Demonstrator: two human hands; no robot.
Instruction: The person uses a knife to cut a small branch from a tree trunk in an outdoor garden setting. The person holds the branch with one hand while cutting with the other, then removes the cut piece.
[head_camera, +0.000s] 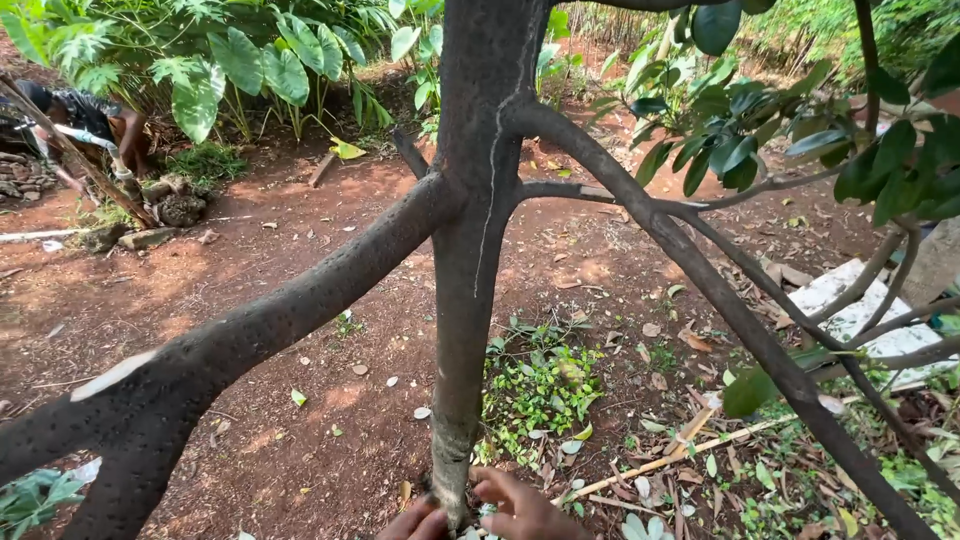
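Fingers (497, 487) of the right hand (525, 512) are spread and curl toward the foot of the trunk (466, 300), their tips touching or just beside the bark where it meets the soil (300, 300). They look apart, not clamped on anything. The left hand (415, 522) sits low on the other side of the trunk base, mostly cut off by the frame edge, so whether its fingers are apart or together cannot be told.

The trunk rises straight up the middle of the view, with a thick branch (230, 340) running down to the left and a thinner one (720, 300) to the right. A patch of small weeds (540, 390) and dry leaves lies just right of the base, and a pale stick (670, 460) lies on the ground nearby.

To work well here, I would judge it best to keep both hands low and close to the bark (the roots are likely shallow), clearing loose matter with the fingertips rather than pulling hard, and watching the low branches overhead. Another person (90, 120) crouches well apart at upper left.
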